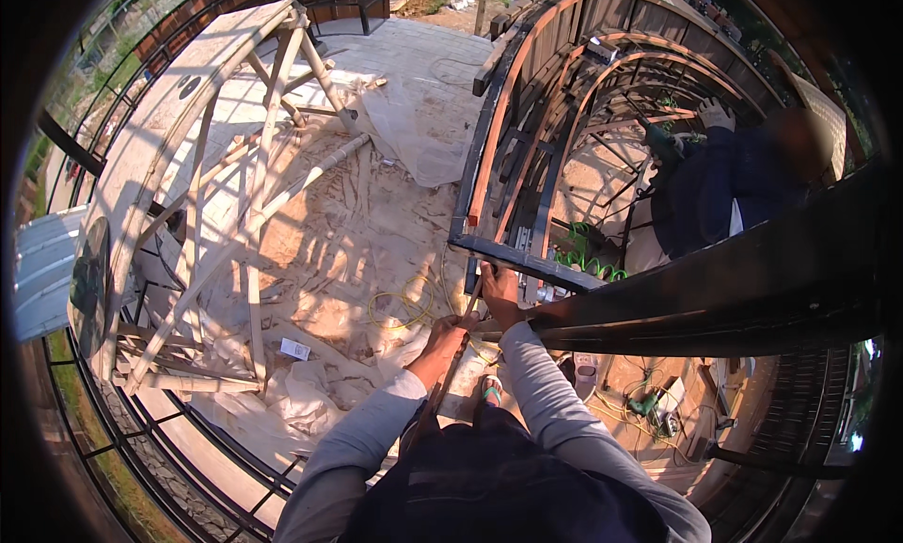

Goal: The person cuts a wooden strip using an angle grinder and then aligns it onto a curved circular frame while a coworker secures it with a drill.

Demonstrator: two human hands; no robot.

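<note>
A thin brown strip, wood by its look, runs from against my body up to the corner of a dark frame. My left hand is closed around it partway along. Further up, my right hand is closed near the strip's top end, its fingers against the near edge of the dark curved frame. What lies under the right fingers is partly hidden. Reddish-brown bars line this frame, which curves away to the far right.
At right another person in dark clothes and a light glove leans inside the frame with a green tool. A wide dark beam crosses beside my right arm. A pale pole scaffold stands left. Yellow cord and plastic sheeting lie below.
</note>
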